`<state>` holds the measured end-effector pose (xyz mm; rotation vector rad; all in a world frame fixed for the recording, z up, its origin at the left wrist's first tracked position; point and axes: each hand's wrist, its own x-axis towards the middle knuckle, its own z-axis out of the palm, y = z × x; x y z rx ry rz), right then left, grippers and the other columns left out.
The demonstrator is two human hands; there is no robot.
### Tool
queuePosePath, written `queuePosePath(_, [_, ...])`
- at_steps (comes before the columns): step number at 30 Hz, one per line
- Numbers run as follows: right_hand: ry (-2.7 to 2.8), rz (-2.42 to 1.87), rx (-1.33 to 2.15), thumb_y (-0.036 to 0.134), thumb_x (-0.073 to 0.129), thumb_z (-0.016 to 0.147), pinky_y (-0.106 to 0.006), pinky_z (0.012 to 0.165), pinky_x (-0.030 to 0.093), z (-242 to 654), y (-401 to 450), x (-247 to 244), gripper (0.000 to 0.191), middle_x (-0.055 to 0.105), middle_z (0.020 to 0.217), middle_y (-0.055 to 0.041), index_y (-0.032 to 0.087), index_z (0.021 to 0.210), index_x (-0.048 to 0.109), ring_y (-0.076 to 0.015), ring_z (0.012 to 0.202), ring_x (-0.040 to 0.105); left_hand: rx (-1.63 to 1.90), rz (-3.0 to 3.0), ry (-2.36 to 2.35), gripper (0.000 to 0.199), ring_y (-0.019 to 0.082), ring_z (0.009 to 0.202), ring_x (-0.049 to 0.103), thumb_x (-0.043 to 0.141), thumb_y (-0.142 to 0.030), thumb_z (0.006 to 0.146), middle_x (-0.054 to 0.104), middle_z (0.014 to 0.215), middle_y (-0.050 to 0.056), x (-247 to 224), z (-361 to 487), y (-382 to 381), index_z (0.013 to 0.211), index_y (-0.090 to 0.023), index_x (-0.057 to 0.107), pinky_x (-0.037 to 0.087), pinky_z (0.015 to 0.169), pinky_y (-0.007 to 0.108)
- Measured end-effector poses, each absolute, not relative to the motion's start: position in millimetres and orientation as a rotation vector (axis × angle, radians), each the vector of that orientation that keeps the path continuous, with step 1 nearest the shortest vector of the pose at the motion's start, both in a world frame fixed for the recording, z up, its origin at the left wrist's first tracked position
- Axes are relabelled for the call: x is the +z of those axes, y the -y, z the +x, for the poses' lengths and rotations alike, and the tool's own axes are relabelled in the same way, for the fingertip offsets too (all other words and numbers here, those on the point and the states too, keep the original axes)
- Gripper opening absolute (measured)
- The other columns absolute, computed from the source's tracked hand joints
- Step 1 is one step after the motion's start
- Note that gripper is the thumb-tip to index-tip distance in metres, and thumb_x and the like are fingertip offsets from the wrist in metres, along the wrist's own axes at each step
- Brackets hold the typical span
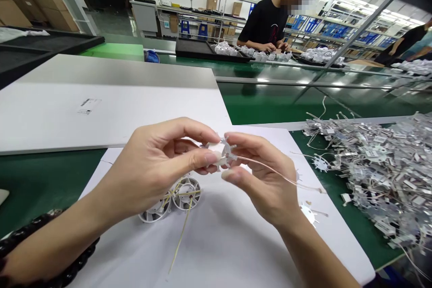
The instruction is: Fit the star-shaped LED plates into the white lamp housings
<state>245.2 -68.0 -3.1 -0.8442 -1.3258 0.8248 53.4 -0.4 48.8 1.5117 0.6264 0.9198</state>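
Note:
My left hand (168,162) pinches a small metal plate (227,150) with short spokes round its edge, a white block on it and thin pale wires. On its other side my right hand (266,171) is curled, forefinger and thumb at the plate's edge. The wires (270,168) trail in front of the right fingers. Below the left hand, two round white fan-like frames (187,193) with yellow wires lie on a white sheet (216,243); the left one is partly hidden. Another spoked plate (308,214) lies on the sheet beside my right wrist.
A large heap of spoked metal plates (384,166) with wires covers the right side of the green table (270,105). A big white board (141,94) lies at the left. Across the table a person (266,22) handles white parts near a black tray (195,48).

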Motion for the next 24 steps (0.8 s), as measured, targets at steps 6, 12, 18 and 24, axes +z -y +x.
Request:
queuePosePath(6, [1.490, -0.809, 0.491, 0.001, 0.090, 0.090, -0.024, 0.079, 0.065, 246, 68, -6, 0.063, 0.081, 0.124, 0.0038, 0.040, 0.139, 0.079, -0.0141, 0.093, 0.075, 0.947, 1.514, -0.633, 0.033, 0.002, 0.063, 0.076, 0.079, -0.002, 0.081, 0.081, 0.079, -0.018, 51, 56, 5, 0.081, -0.034, 0.086, 0.057, 0.067, -0.001])
queuePosePath(12, [1.501, -0.790, 0.477, 0.001, 0.086, 0.094, -0.027, 0.076, 0.064, 248, 65, -12, 0.061, 0.082, 0.125, 0.0023, 0.039, 0.140, 0.078, -0.0157, 0.091, 0.076, 0.926, 1.614, -0.648, 0.031, 0.002, 0.066, 0.073, 0.077, -0.007, 0.082, 0.080, 0.077, -0.018, 51, 54, 3, 0.080, -0.036, 0.086, 0.055, 0.068, -0.001])
queuePosePath(18, [1.455, -0.807, 0.527, 0.000, 0.089, 0.090, -0.025, 0.074, 0.063, 245, 67, -10, 0.060, 0.084, 0.119, 0.0041, 0.040, 0.133, 0.082, -0.0144, 0.086, 0.077, 0.899, 1.609, -0.676, 0.027, 0.003, 0.067, 0.075, 0.078, -0.008, 0.078, 0.081, 0.075, -0.016, 52, 51, 0, 0.075, -0.034, 0.086, 0.055, 0.067, -0.002])
queuePosePath(24, [1.233, -0.885, 0.946, 0.029, 0.093, 0.095, -0.024, 0.058, 0.065, 247, 64, -1, 0.014, 0.084, 0.092, -0.0004, 0.034, 0.108, 0.090, -0.0168, 0.071, 0.078, 0.793, 1.460, -0.684, 0.022, 0.006, 0.070, 0.080, 0.087, -0.008, 0.082, 0.082, 0.076, -0.012, 51, 50, -5, 0.081, -0.030, 0.085, 0.058, 0.064, 0.001])
